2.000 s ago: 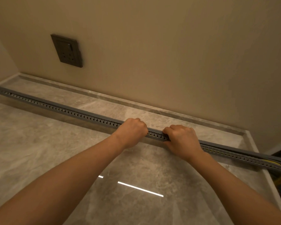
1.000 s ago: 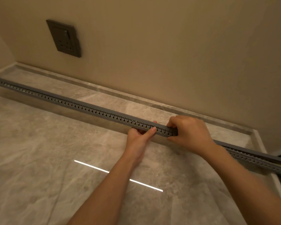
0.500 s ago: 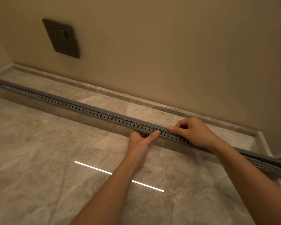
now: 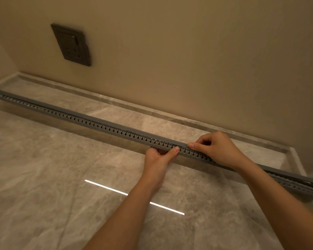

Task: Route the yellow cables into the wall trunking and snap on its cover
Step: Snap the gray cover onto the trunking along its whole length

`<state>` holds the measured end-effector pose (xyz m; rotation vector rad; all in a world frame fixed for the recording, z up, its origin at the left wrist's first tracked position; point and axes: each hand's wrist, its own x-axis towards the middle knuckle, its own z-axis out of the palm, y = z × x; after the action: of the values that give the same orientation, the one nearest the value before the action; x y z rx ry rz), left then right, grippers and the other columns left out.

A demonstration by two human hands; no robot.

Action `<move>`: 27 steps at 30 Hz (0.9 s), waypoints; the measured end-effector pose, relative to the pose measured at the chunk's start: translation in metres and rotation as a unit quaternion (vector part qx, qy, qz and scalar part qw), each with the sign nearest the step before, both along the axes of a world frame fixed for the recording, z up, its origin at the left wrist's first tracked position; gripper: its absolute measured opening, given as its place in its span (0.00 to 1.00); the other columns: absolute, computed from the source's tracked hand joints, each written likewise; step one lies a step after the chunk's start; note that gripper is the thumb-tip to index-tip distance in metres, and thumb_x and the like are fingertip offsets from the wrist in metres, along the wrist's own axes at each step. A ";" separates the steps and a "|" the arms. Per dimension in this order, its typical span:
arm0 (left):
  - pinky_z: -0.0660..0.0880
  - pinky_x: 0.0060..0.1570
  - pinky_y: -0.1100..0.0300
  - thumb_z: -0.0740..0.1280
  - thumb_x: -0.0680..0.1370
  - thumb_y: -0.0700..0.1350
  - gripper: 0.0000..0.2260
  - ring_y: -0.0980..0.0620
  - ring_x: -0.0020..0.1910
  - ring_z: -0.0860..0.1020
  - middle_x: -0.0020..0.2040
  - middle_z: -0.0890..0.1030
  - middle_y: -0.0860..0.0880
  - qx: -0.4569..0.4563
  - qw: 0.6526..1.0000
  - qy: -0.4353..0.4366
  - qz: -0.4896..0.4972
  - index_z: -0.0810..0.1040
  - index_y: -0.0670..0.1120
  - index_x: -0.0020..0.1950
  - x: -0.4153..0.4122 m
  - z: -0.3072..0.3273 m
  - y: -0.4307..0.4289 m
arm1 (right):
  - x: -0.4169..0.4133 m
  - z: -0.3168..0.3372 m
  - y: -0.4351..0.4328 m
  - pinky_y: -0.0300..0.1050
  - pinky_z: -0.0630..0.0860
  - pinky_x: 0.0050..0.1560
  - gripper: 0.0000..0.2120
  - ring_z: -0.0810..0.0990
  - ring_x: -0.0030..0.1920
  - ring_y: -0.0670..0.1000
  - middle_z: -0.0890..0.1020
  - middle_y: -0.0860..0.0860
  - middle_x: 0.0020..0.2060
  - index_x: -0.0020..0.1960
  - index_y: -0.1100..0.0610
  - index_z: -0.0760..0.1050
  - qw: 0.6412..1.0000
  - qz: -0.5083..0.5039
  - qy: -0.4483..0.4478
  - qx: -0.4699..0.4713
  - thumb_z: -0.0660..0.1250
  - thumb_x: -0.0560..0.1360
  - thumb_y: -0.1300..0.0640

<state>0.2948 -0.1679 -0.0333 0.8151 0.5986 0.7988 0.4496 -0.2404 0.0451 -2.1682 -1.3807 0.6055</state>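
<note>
fingers (image 4: pixel 156 151) of the left hand (image 4: pixel 158 159), seen from the head camera, are curled in against the near side of the grey trunking (image 4: pixel 98 123). its thumb (image 4: pixel 175 150) stretches up and presses on the slotted wall, so the hand pinches the trunking from below. the right hand (image 4: pixel 218 149) comes over the top just beside it. its fingers are bent round the upper edge and its thumb (image 4: pixel 192 145) lies flat along the near rim, clamped on the same stretch. the two thumbs are near each other but not touching.

the trunking lies on a pale marbled stone floor (image 4: pixel 43 177), running from the far left down to the right edge, near the foot of a beige wall (image 4: pixel 188 60). the yellow cables (image 4: pixel 180 151) show only as yellow through a few slots by the left thumb. a dark wall socket (image 4: pixel 70 45) sits on the wall at upper left.
</note>
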 end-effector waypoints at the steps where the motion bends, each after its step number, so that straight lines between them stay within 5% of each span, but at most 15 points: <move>1: 0.79 0.48 0.60 0.71 0.71 0.34 0.06 0.47 0.49 0.83 0.44 0.85 0.45 0.001 1.000 -0.001 0.002 0.80 0.40 0.47 0.000 0.000 0.000 | -0.001 0.000 0.000 0.41 0.72 0.32 0.19 0.80 0.34 0.52 0.84 0.52 0.32 0.37 0.52 0.83 1.000 0.001 0.002 0.003 0.67 0.66 0.36; 5: 0.79 0.49 0.58 0.72 0.71 0.35 0.06 0.47 0.49 0.83 0.44 0.85 0.44 0.011 1.000 0.002 0.005 0.81 0.43 0.46 0.000 -0.001 -0.001 | -0.002 0.004 -0.002 0.42 0.74 0.33 0.21 0.80 0.34 0.49 0.84 0.49 0.32 0.37 0.50 0.83 1.000 0.006 0.002 0.009 0.65 0.62 0.33; 11: 0.79 0.51 0.55 0.72 0.71 0.35 0.06 0.45 0.50 0.83 0.45 0.84 0.43 0.011 1.000 0.016 0.008 0.80 0.39 0.48 0.001 -0.003 0.000 | -0.010 0.004 -0.007 0.37 0.72 0.33 0.13 0.78 0.34 0.42 0.82 0.44 0.34 0.43 0.49 0.82 0.996 0.026 -0.085 -0.021 0.67 0.70 0.40; 18: 0.79 0.46 0.61 0.71 0.71 0.34 0.08 0.48 0.46 0.83 0.43 0.83 0.43 0.015 0.999 0.028 0.019 0.79 0.35 0.49 0.003 -0.002 0.000 | -0.042 -0.002 -0.023 0.44 0.70 0.40 0.16 0.77 0.47 0.50 0.80 0.48 0.46 0.56 0.51 0.74 0.939 0.041 -0.341 -0.029 0.65 0.73 0.44; 24: 0.79 0.47 0.61 0.72 0.71 0.36 0.10 0.50 0.46 0.83 0.44 0.83 0.43 0.022 0.998 0.052 0.032 0.78 0.34 0.51 0.004 0.000 -0.002 | -0.045 -0.001 -0.018 0.44 0.63 0.37 0.10 0.79 0.47 0.53 0.81 0.49 0.49 0.55 0.53 0.73 0.907 0.064 -0.415 -0.041 0.60 0.76 0.51; 27: 0.80 0.48 0.61 0.72 0.71 0.36 0.09 0.50 0.47 0.83 0.45 0.83 0.43 0.027 0.998 0.052 0.034 0.79 0.37 0.50 0.004 0.000 -0.002 | -0.047 0.000 -0.019 0.44 0.63 0.33 0.07 0.80 0.39 0.56 0.83 0.52 0.41 0.50 0.57 0.75 0.899 0.084 -0.429 -0.010 0.65 0.74 0.55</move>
<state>0.2987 -0.1702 -0.0337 0.8932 0.7029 0.8400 0.4023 -0.2596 0.0453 -2.4531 -1.9941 -0.3680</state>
